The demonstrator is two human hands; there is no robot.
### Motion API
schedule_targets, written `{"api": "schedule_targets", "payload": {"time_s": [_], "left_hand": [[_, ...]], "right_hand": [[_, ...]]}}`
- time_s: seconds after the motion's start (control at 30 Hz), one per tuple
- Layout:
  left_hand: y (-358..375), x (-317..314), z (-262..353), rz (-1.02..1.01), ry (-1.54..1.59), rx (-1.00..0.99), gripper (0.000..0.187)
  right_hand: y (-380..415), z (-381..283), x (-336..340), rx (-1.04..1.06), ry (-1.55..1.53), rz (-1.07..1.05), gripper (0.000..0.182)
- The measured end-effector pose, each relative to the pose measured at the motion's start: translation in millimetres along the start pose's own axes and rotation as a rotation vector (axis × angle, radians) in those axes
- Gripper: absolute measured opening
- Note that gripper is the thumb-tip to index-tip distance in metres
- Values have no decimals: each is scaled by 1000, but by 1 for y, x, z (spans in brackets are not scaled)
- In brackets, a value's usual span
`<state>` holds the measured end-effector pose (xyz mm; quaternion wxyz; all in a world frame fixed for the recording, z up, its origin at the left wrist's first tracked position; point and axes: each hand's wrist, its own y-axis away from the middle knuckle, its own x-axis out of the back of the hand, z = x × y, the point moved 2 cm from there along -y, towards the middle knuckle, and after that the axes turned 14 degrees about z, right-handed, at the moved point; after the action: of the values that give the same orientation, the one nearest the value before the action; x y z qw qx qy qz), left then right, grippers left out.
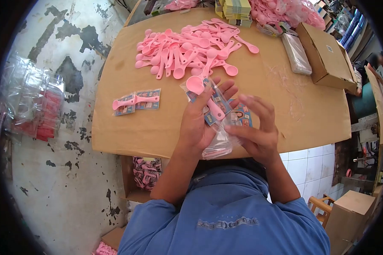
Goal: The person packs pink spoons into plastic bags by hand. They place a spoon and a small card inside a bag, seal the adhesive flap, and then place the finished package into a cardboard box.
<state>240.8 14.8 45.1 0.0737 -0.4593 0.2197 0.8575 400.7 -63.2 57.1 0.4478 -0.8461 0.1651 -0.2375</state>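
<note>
My left hand [198,121] is wrapped round a pink measuring spoon [217,109] that lies on a printed card [211,118], its round bowl beyond my thumb. A clear plastic bag [219,142] hangs below the spoon's handle end, by my palm. My right hand [261,129] is just to the right, slightly blurred. Its fingers are apart, and the lower fingertip touches or nearly touches the bag. Beneath it, another printed card [243,117] shows partly on the table. Farther off spreads a heap of pink measuring spoons [187,46].
Two carded spoons [136,101] lie left on the brown table [136,131]. At the back are stacked yellow cards [236,8] and bagged pink pieces [280,15]. A clear plastic pack [296,53] and cardboard box [325,57] stand right. Below the table, a box holds packaged spoons [147,174].
</note>
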Motion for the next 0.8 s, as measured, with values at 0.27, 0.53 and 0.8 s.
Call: {"api": "schedule_targets", "payload": {"time_s": [0.27, 0.53, 0.8], "left_hand": [[5, -2, 10, -65, -49, 88, 48], [19, 4, -1, -27, -88, 114, 54], [32, -14, 6, -181, -646, -292, 48]], "right_hand": [[-18, 11, 12, -19, 196, -41, 38], [-32, 8, 0, -3, -104, -83, 36], [-12, 6, -1, -835, -453, -15, 64]]}}
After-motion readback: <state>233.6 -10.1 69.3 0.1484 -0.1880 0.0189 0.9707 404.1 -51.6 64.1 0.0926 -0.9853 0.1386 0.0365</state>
